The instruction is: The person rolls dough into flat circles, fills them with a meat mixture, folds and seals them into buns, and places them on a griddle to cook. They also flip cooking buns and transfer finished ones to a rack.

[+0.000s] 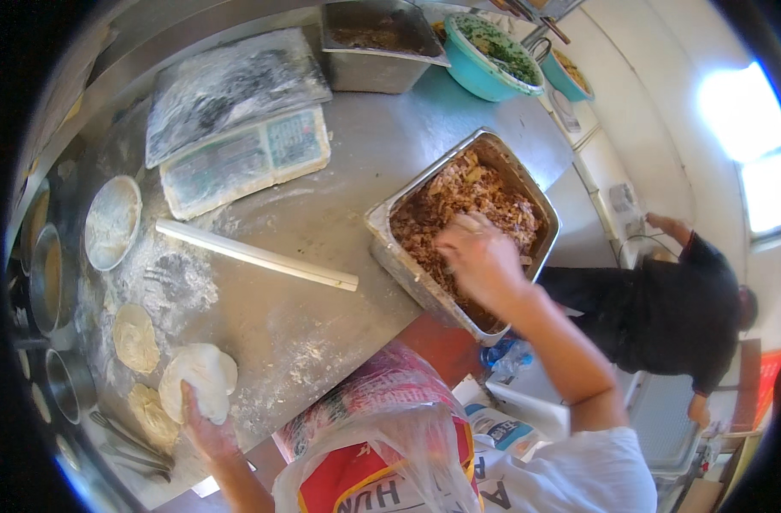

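Observation:
My left hand (211, 426) holds a soft white lump of dough (195, 381) at the lower left of the steel table. Two flat dough rounds, one (136, 338) above and one (153, 417) beside the lump, lie on the floured steel. Over the deep metal pan (400, 269), my right hand (473, 247) reaches down to the chopped brown filling (473, 186). Its fingers are bent and blurred, and whether they grip any filling cannot be told. A pale wooden stick (255, 253) lies across the table between my hands.
A floury scale (243, 160), a flour bowl (113, 223) and another metal pan (380, 64) stand on the table. A turquoise bowl of chopped greens (493, 58) is at the far edge. Metal pots (63, 385) line the left. Another person (659, 308) in dark clothes stands at right.

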The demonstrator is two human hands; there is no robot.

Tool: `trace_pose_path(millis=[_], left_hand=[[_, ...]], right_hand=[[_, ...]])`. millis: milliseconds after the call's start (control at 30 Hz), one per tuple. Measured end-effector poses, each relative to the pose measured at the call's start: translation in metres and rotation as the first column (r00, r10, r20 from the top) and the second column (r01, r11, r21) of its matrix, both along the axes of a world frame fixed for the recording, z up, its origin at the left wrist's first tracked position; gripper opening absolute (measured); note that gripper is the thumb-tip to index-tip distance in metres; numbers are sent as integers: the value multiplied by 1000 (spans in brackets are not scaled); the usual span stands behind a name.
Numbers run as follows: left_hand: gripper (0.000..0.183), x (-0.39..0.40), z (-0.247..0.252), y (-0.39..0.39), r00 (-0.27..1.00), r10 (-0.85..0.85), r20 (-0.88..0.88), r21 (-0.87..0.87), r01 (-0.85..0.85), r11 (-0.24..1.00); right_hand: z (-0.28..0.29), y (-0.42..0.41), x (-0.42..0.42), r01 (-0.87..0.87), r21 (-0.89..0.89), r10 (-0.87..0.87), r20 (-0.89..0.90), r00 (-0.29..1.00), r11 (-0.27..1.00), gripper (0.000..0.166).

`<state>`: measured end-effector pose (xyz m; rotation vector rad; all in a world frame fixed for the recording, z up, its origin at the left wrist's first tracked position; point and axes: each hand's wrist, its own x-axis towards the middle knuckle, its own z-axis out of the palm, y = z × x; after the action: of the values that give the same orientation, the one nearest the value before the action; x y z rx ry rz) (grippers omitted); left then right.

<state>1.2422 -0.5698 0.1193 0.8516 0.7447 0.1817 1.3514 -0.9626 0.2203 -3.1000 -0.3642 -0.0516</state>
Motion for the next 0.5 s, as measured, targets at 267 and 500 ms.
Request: trace_pose_path(millis=[267,500], left_hand=[[43,63,50,-148,902,-417,110,147,401,904],[43,90,80,-248,828,-465,314,-126,522,843]], right_hand=[[-21,-92,-23,-145,-426,-5,-332,943,893,16],[-13,-80,5,23,-61,-42,-333,942,998,11]])
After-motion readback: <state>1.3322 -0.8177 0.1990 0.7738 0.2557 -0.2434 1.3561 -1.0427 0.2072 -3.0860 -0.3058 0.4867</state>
